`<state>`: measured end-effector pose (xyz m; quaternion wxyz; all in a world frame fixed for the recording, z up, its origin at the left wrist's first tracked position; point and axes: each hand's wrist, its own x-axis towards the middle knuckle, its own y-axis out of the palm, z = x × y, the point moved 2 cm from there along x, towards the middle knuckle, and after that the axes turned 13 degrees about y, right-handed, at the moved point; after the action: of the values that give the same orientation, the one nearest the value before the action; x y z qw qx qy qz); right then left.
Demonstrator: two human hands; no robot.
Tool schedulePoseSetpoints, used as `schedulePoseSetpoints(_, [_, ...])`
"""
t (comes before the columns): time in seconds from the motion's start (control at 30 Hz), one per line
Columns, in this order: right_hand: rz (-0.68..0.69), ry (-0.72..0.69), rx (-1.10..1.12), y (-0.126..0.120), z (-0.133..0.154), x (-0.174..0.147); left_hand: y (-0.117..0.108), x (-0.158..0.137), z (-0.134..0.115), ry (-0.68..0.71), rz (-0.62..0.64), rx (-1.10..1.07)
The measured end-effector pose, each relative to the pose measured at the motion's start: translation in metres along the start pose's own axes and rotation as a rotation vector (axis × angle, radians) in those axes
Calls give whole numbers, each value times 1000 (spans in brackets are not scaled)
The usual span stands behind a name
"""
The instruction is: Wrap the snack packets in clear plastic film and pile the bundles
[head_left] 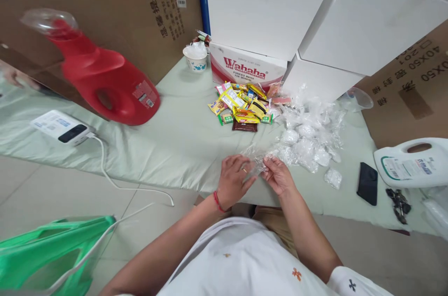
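A clear plastic bag (pixel 258 158) is pinched between the thumb and fingers of my right hand (pixel 277 175). My left hand (pixel 234 180), wearing a ring and a red bracelet, is at the bag's left side. Its thumb and fingers are apart, slightly blurred, and overlap the film. Just beyond and to the right lies a heap of clear bags with white contents (pixel 306 135); one small packet (pixel 332 178) sits apart from it. Behind my hands is a pile of wrapped snacks (pixel 241 102) in yellow, green, pink and brown wrappers.
White boxes (pixel 266 6) stand behind the snacks, above a Wahaba carton (pixel 245 68). Left are a red jug (pixel 112 83), a paper cup (pixel 196 58) and a white corded device (pixel 59 126). Right are a phone (pixel 367 184), keys (pixel 399 205) and a white jug (pixel 413 163). A green stool (pixel 56 249) stands below.
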<state>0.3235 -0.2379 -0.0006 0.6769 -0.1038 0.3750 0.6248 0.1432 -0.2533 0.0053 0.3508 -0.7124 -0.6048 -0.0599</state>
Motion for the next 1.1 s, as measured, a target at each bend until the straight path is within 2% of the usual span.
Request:
schedulePoseSetpoints(0.1, [-17, 33, 63, -4, 2, -3, 9, 4, 11, -190, -25, -177])
schedulePoseSetpoints(0.23, [11, -6, 49, -21, 10, -10, 0, 5, 30, -537, -222, -540])
schedulePoseSetpoints(0.3, [0, -35, 30, -26, 11, -14, -6, 5, 34, -626, -325, -635])
schedulePoseSetpoints(0.37, [14, -54, -32, -22, 7, -17, -8, 5, 32, -653, -382, -664])
schedulePoseSetpoints(0.47, [47, -68, -198, -4, -5, -14, -2, 6, 23, -655, -364, -702])
schedulePoseSetpoints(0.53, [13, -113, -279, 5, -10, -10, 0, 7, 20, -665, -360, -736])
schedulePoseSetpoints(0.6, [-45, -169, -279, 5, -9, -5, -3, 8, 22, -677, -424, -771])
schedulePoseSetpoints(0.7, [-125, -219, -161, -15, 1, -4, -22, 7, 34, -694, -584, -832])
schedulePoseSetpoints(0.8, [-209, -208, -53, -42, 8, -9, -43, -1, 49, -737, -683, -859])
schedulePoseSetpoints(0.97, [-253, -126, -20, -71, -5, -19, -63, -29, 62, -819, -733, -738])
schedulePoseSetpoints(1.1, [-297, -149, -99, -88, -8, -22, -73, -39, 59, -826, -735, -619])
